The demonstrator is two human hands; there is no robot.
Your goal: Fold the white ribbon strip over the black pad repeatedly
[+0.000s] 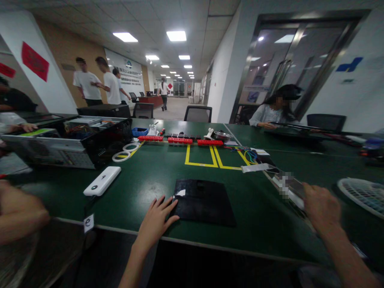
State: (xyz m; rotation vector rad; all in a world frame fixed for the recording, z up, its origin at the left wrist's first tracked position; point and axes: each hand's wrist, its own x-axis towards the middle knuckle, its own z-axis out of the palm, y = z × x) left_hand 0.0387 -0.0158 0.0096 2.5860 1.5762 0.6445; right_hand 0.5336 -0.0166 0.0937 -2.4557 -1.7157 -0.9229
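A thin black panel (207, 204) lies flat on the green table in front of me, with a small white sticker (180, 193) near its left edge. My left hand (157, 220) rests beside that edge, fingers spread, the fingertips at the panel's left side. At the right, my right hand (322, 206) is closed around the near end of a flat grey-and-white item (297, 192); part of it is blurred, so I cannot tell its kind. Just beyond it, a pale translucent strip (258, 168) lies near coloured wires (250, 156).
An open computer case (69, 140) stands at the left, near white rings (121, 156) and a white power bank (102, 181). Red trays (180, 140) line the back beside a blue bin (139, 132). A white mesh cover (363, 196) lies right. People sit at both sides.
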